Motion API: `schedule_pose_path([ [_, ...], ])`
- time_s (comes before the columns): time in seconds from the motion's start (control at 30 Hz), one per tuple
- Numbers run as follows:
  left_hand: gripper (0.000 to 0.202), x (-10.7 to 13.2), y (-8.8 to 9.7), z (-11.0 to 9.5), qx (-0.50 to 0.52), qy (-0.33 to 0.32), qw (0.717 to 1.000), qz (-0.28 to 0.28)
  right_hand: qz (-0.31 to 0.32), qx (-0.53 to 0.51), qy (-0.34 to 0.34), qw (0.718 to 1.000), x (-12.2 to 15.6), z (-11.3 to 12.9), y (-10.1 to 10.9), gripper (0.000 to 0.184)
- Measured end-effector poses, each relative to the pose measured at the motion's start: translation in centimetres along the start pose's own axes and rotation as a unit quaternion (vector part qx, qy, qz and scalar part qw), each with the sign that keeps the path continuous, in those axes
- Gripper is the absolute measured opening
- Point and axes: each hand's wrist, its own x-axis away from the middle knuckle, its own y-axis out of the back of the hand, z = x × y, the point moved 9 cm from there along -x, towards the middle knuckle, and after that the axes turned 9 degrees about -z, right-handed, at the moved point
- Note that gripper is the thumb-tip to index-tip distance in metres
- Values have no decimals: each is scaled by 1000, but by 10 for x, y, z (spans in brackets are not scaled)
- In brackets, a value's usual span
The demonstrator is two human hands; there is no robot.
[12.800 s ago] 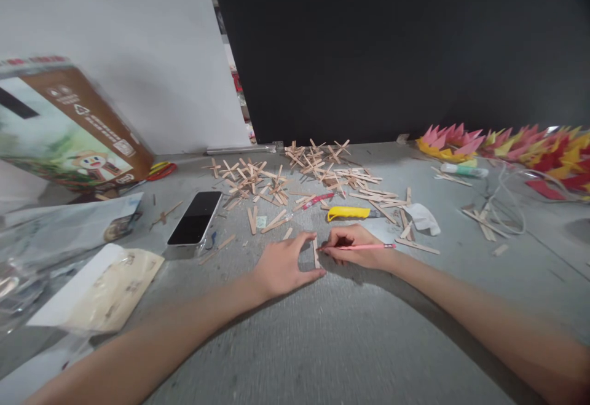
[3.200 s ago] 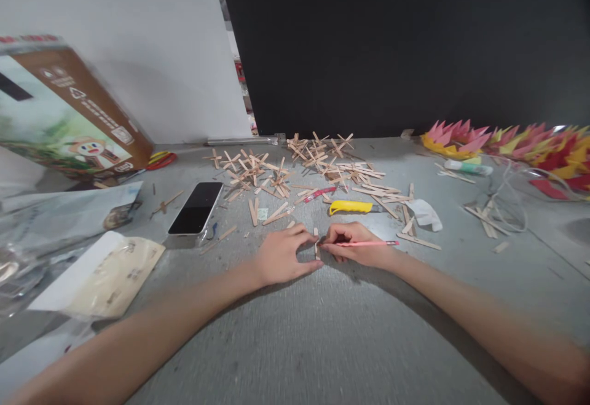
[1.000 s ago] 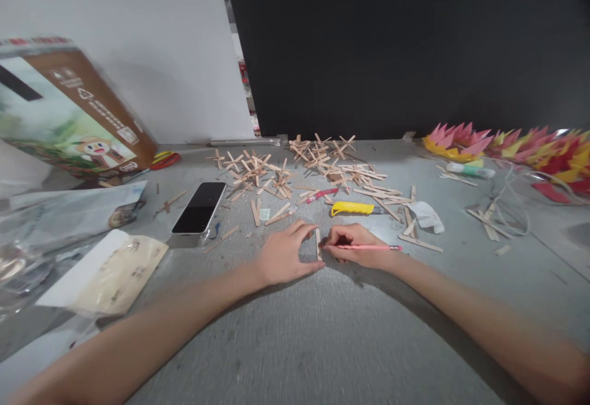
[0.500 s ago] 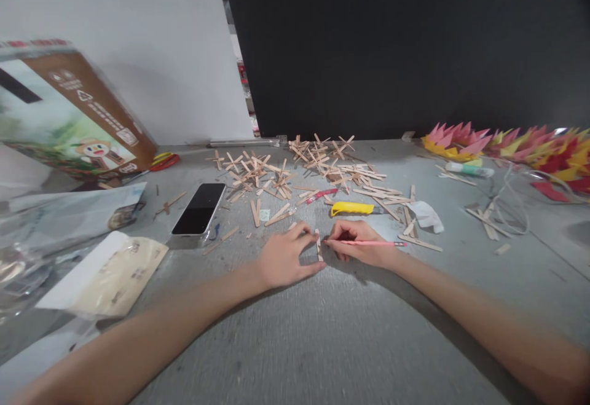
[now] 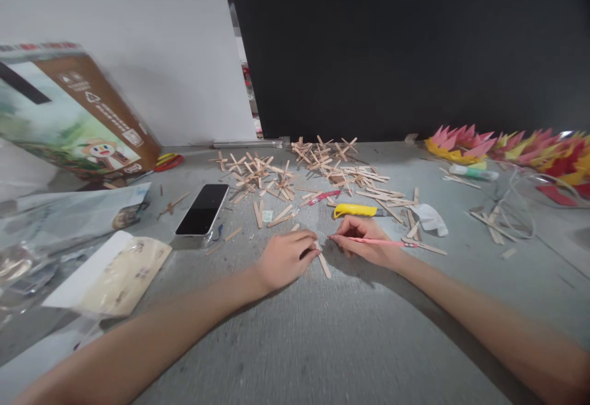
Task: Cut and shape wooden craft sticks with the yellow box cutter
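My right hand is closed around a pink pencil, its tip pointing left toward my left hand. My left hand rests on the table with curled fingers, thumb and fingertips pinching the upper end of a wooden craft stick. The stick slants down and right, its lower end bare. Another stick partly shows behind the left knuckles. A yellow utility knife lies just beyond my right hand.
Beyond my hands lie piled craft sticks, many joined into star shapes. A phone, paper packet and printed box are left. Pink-yellow paper crowns, a glue stick and a cable are right.
The craft stick has turned from nearly upright to slanting, and more of its lower end shows. My left thumb and fingers have drawn together. The pencil remains in my right hand.
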Motion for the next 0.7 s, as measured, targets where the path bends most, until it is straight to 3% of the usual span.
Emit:
schedule_pose_path([
  [0.27, 23, -1, -2, 11, -2, 38, 999, 5, 5, 12, -10, 1000, 2, 4, -1, 37],
  [0.43, 19, -5, -1, 14, 51, 58, 997, 5, 50, -8, -8, 999, 9, 7, -11, 36],
  [0.7, 6, -8, -3, 18, 88, 65, 994, 15, 79, 54, 17, 995, 17, 16, -24, 27],
])
